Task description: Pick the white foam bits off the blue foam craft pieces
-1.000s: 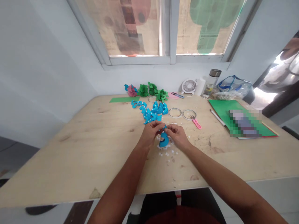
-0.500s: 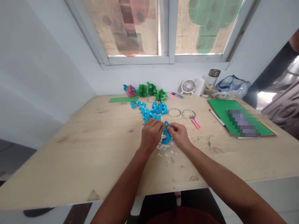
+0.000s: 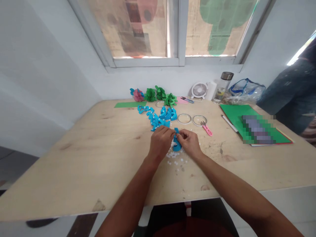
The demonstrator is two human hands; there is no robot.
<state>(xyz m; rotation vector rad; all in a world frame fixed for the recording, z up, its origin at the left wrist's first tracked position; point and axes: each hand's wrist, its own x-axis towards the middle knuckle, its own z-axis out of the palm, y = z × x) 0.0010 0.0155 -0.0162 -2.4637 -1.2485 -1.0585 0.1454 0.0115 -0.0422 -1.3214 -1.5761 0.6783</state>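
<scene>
Between my two hands is a curved blue paper cutout, held just above the table. My left hand has its fingers closed at the cutout's upper left edge. From the other side my right hand pinches the same piece near its top. Small white paper bits lie scattered beneath. Right behind my left hand sits a cluster of blue paper cutouts with white patches on them. Pink-handled snips rest to the right, their blades over a tape roll.
Another tape roll lies beside the first. Along the wall stand green paper figures, a pink one, a small fan and a bottle. Green sheets and a pen lie right. A person's legs show beyond.
The blue cutout has turned slightly between my fingers and now looks narrower. My hands have barely moved. At the far right, the other person has shifted, with more of the legs showing.
</scene>
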